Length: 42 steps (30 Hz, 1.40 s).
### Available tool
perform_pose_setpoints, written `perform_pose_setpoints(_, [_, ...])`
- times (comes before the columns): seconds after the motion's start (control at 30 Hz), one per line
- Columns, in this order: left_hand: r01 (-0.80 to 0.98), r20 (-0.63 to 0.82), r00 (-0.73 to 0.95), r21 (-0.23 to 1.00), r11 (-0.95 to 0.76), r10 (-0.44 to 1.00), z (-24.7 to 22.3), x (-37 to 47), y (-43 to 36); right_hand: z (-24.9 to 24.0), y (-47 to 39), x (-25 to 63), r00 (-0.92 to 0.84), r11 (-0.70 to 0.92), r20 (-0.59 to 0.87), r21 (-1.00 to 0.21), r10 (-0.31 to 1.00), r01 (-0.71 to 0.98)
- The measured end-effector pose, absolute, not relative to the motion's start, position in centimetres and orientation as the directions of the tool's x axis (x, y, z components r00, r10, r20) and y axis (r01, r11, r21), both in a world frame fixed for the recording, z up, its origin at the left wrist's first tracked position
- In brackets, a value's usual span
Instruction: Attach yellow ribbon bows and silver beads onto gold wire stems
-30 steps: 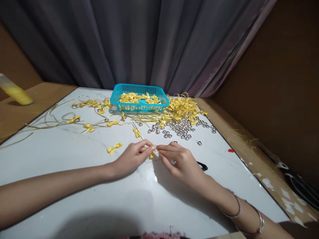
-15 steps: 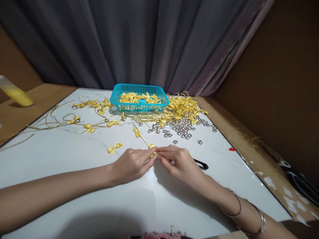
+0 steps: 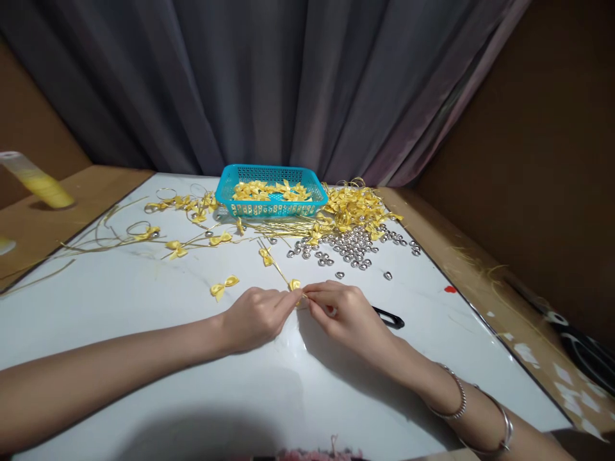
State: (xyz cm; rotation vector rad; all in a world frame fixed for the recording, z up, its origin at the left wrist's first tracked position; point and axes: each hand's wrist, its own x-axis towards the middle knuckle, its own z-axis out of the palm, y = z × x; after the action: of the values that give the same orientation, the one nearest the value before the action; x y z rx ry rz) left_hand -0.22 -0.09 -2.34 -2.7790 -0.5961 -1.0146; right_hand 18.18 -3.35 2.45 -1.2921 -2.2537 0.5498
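Note:
My left hand (image 3: 259, 314) is closed in a pinch on a yellow ribbon bow (image 3: 295, 285), whose lower part is hidden behind the fingers. From that bow a gold cord (image 3: 280, 270) runs up and left past another small yellow bow (image 3: 266, 257). My right hand (image 3: 346, 310) nearly meets the left fingertips, its thumb and fingers pinched on the cord's near end. A black loop-shaped handle (image 3: 390, 318) pokes out from behind the right hand on the white tabletop (image 3: 230, 397). One loose yellow bow (image 3: 223, 287) lies left of my hands.
Behind stands a blue plastic basket (image 3: 271, 209) holding yellow bows. Silver heart-shaped beads (image 3: 353, 246) are scattered beside a pile of corded bows (image 3: 358, 208). More corded bows (image 3: 177, 249) lie at left. A yellow ribbon roll (image 3: 48, 191) and black-handled scissors (image 3: 583, 349) flank the tabletop.
My left finger and thumb have drawn closer together over the bow, covering more of its lower part. My right hand stays almost in place. The view has shifted slightly.

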Motion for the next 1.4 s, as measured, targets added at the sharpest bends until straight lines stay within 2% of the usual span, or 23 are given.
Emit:
perform_pose_setpoints(0.1, [0.39,0.624,0.684,0.124,-0.912,0.378,-2.2,-0.1,-0.1,2.4,-3.0,18.3,-0.418,0.444,0.187,-0.575,0.889,0.688])
perform_pose_setpoints(0.3, [0.315,0.466,0.67,0.526,-0.79,0.577,-0.9,-0.1,-0.1,2.5,-2.3,18.6,-0.397,0.304,0.047,-0.726,0.917,0.616])
perform_pose_setpoints(0.5, [0.365,0.215,0.636,0.762,-0.535,0.741,0.0,-0.3,0.3,2.7,-1.9,18.9,-0.383,0.105,-0.124,-0.845,0.915,0.524])
perform_pose_setpoints(0.67, [0.296,-0.016,0.659,0.925,-0.239,0.752,0.7,0.0,0.4,3.1,-1.7,19.4,-0.453,0.041,-0.192,-0.889,0.871,0.456])
perform_pose_setpoints(0.8, [0.206,-0.155,0.712,0.978,0.008,0.685,0.7,0.1,0.8,3.4,-1.7,19.5,-0.479,0.031,-0.19,-0.909,0.857,0.416])
perform_pose_setpoints(1.0, [0.091,-0.246,0.776,0.955,0.283,0.58,0.2,-0.1,1.4,3.3,-1.6,19.5,-0.498,0.133,-0.131,-0.878,0.857,0.46])
perform_pose_setpoints(1.1, [0.072,-0.26,0.773,0.942,0.327,0.579,0.1,-0.1,1.5,3.2,-1.6,19.8,-0.511,0.245,-0.076,-0.81,0.856,0.532])
perform_pose_setpoints(1.23, [0.065,-0.274,0.756,0.935,0.349,0.594,0.3,0.0,1.5,3.8,-1.8,20.4,-0.518,0.43,0.063,-0.647,0.853,0.63])
perform_pose_setpoints(1.4, [0.066,-0.286,0.754,0.928,0.365,0.591,0.2,0.0,1.5,4.8,-2.2,20.7,-0.57,0.548,0.148,-0.541,0.808,0.638])
